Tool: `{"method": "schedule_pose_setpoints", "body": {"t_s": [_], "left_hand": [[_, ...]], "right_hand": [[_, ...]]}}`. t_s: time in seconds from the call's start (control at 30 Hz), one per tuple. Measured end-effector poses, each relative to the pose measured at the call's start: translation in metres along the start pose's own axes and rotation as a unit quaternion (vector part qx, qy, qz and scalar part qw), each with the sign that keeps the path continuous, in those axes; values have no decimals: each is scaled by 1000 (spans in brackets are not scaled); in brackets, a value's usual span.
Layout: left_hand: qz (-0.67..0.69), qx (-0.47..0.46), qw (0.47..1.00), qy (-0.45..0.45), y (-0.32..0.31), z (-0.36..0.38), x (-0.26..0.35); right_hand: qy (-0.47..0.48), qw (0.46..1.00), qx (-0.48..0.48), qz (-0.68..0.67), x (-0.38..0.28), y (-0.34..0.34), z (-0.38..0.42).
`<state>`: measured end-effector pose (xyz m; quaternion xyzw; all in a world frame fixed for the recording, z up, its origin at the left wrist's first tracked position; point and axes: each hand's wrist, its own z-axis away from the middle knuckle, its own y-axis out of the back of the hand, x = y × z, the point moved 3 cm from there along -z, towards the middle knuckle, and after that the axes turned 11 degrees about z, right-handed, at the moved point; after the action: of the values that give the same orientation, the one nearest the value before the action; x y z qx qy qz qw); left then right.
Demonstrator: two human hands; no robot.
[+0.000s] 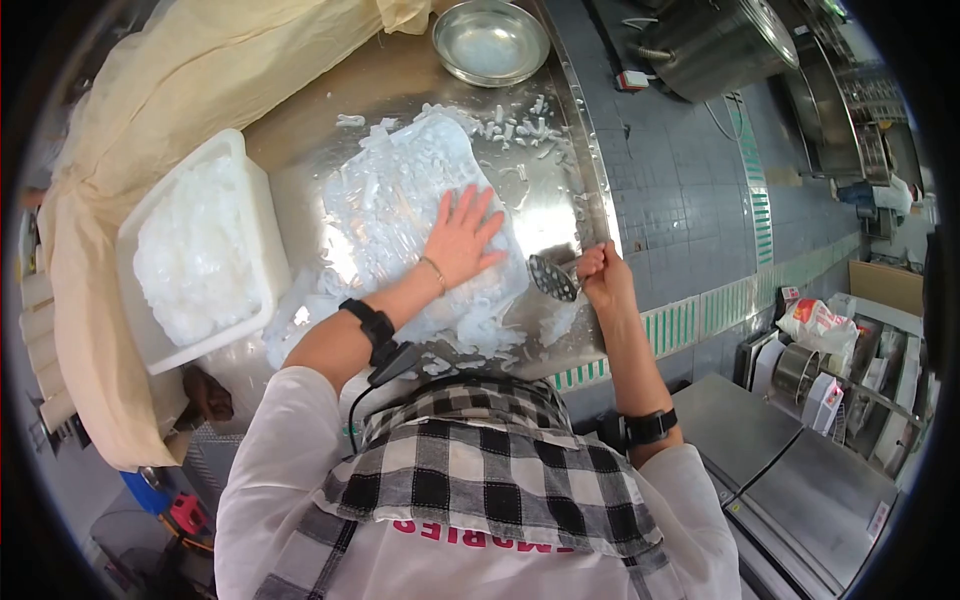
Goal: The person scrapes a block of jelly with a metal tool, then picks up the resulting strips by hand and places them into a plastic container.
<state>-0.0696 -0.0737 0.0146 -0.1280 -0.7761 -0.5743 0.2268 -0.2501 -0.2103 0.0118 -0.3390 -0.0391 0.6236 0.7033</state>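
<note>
A pale, translucent slab of starch jelly (400, 190) lies on the steel table, its surface rough and torn. My left hand (465, 240) rests on the slab with fingers spread flat. In my right hand (604, 272), at the table's right edge, is the handle of a perforated metal scraper (553, 278). Its round, holed head is just right of the slab. Short white jelly pieces (525, 130) are scattered on the steel near the far right corner. More shreds lie along the near side of the slab.
A white plastic tub (262, 225) heaped with jelly strands (195, 265) stands at left, beside a cream cloth (100, 230). A shallow metal bowl (490, 45) sits at the far end of the steel table (300, 130). Beyond the right edge are a tiled floor and a large metal pot (715, 45).
</note>
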Motion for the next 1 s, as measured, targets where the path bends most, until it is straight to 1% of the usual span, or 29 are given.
{"method": "schedule_pose_setpoints", "body": {"t_s": [0.03,0.1,0.13,0.17,0.2,0.23,0.27,0.3,0.33,0.37,0.4,0.43,0.47,0.5,0.53,0.6,0.63,0.7,0.73,0.8,0.83,0.87,0.9,0.93,0.97,1.0], "left_hand": [[-1,0,1000,0,0,-5,-8],[-94,51,993,42,8,-16,-33],[-97,51,993,39,7,-19,-49],[22,137,988,68,8,-19,-71],[140,218,961,96,11,-17,-88],[138,216,962,93,20,-18,-94],[287,233,907,199,27,-18,-108],[426,242,818,300,27,-15,-119],[423,242,820,299,26,-14,-119],[338,236,877,246,27,-16,-114],[249,227,923,189,27,-18,-109],[247,228,923,187,31,-20,-92],[59,191,972,122,40,-24,-59],[-132,146,979,52,43,-27,-39],[-133,148,979,53,44,-28,-43],[-175,193,962,82,48,-33,-64],[-174,195,962,82,44,-33,-81],[-66,207,973,77,35,-28,-114],[-67,209,973,77,36,-26,-121],[22,223,968,112,39,-23,-138],[21,225,968,111,38,-21,-143],[79,244,946,199,37,-17,-154],[135,261,913,283,37,-14,-162],[133,263,913,282,45,-17,-146],[11,268,944,193,51,-19,-117],[-113,265,952,101,56,-20,-96]], "right_hand": [[1,1000,9,0,2,6,2],[6,1000,21,-16,4,14,8],[8,1000,18,-19,4,14,12],[19,1000,17,-2,4,15,15],[29,999,16,14,5,16,18],[30,999,14,11,6,17,18],[31,999,13,10,6,19,18],[31,999,12,10,8,20,19],[30,999,10,8,9,21,19],[35,999,14,13,9,21,18],[40,999,19,19,9,21,18],[40,999,16,18,10,18,18],[41,999,26,15,9,16,19],[41,998,36,14,9,14,21],[41,998,34,15,9,12,22],[41,999,35,9,8,11,25],[42,998,35,10,7,13,24],[40,999,19,20,9,19,21],[40,999,17,21,8,17,23],[44,999,29,12,9,14,25],[44,999,26,12,9,15,25],[47,999,23,16,9,17,24],[50,998,18,19,9,17,23],[50,998,15,19,10,16,22],[53,998,23,22,10,16,22],[56,998,31,26,10,16,21]]}}
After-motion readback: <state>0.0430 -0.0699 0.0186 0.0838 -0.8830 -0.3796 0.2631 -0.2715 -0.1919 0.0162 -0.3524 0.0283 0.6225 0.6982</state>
